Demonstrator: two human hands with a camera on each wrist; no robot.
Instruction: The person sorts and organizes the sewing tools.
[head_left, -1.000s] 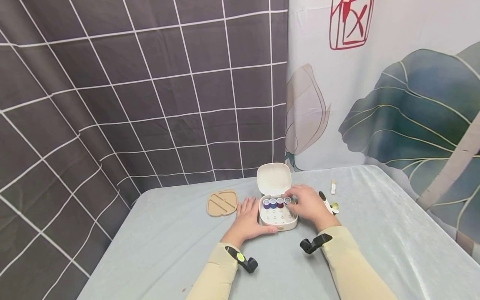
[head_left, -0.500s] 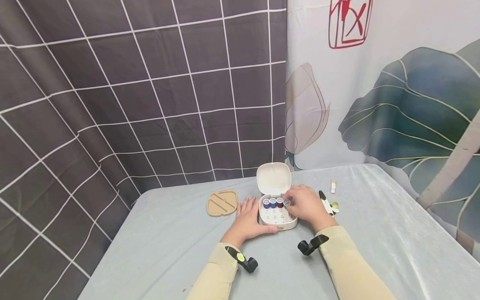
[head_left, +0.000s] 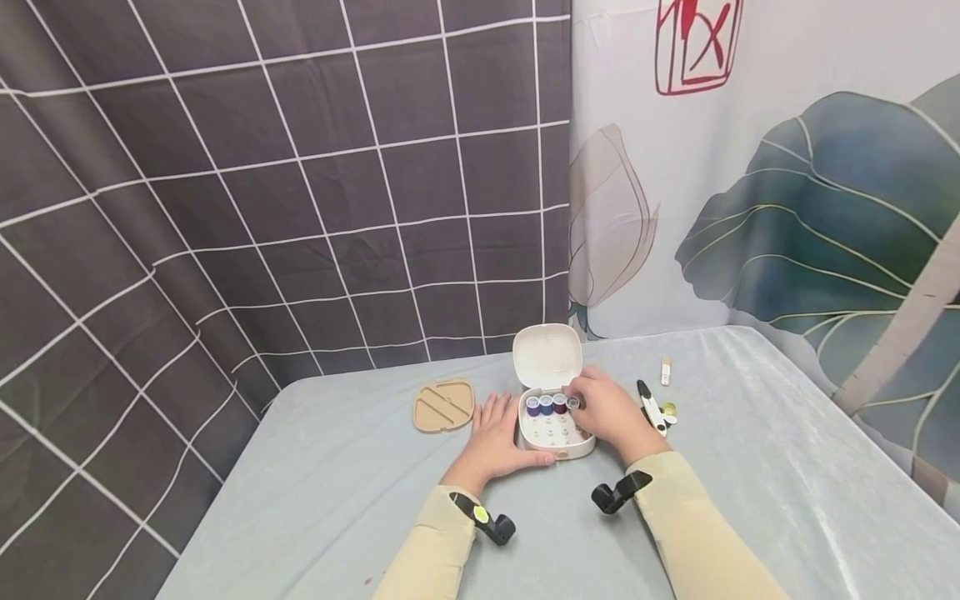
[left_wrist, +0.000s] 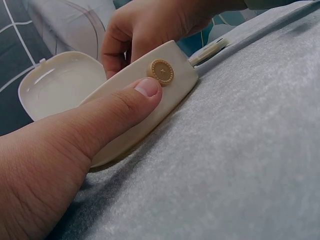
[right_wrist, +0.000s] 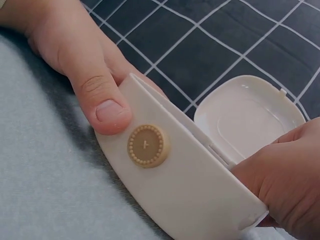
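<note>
A white sewing box (head_left: 572,452) stands with its lid (head_left: 547,357) raised at the back. Purple, blue and dark red thread spools (head_left: 546,406) line the back row inside, with small pegs in front of them. My right hand (head_left: 611,410) reaches into the back right corner and pinches a pale-topped thread spool (head_left: 573,402), partly hidden by the fingers. Along the box's left side lies my left hand (head_left: 495,442), fingers straight. Its thumb (left_wrist: 135,100) presses the front wall beside a round tan button-shaped clasp (right_wrist: 148,145).
A tan divided tray (head_left: 444,406) lies to the left of the box. Beyond my right hand are white-and-black thread snips (head_left: 652,408), a small yellowish round item (head_left: 669,410) and a small pale case (head_left: 666,372). Grey cloth (head_left: 337,483) covers the table.
My right hand has shifted slightly left and turned, its fingers lower over the pale-topped spool at the back right. The left hand and the box stay in place.
</note>
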